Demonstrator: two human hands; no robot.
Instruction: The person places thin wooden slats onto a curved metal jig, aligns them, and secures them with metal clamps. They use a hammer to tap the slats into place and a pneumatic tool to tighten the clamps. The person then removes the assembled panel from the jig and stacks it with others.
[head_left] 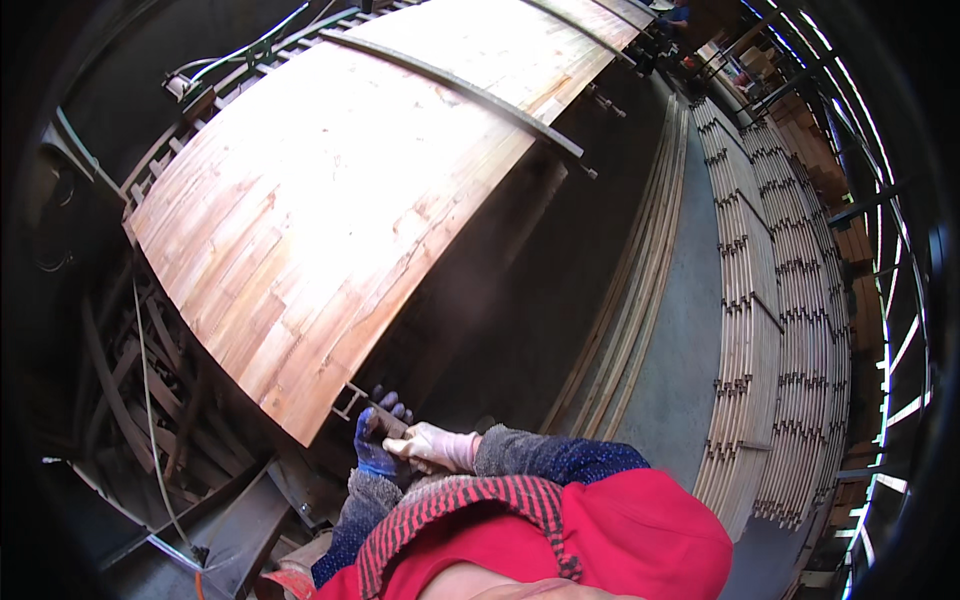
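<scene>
Near the close corner of a large panel of glued wooden strips (320, 210), my two gloved hands meet in front of my body. My left hand (374, 450), in a blue glove, is raised with its fingertips apart. Across its palm lies a brownish patch that I cannot make out. My right hand (440, 446), in a pale pinkish glove, is closed, its fingers against the left palm; what they grip is hidden. A small metal bracket (348, 400) juts from the panel's edge just beyond my left hand.
Metal bars (460, 92) cross the panel. To the right, long wooden strips (640, 260) lie on the floor beside stacked slatted bundles (745, 330). Scrap wood (125, 390) and a metal chute (235, 530) are at lower left. Another person (676, 16) is at the far end.
</scene>
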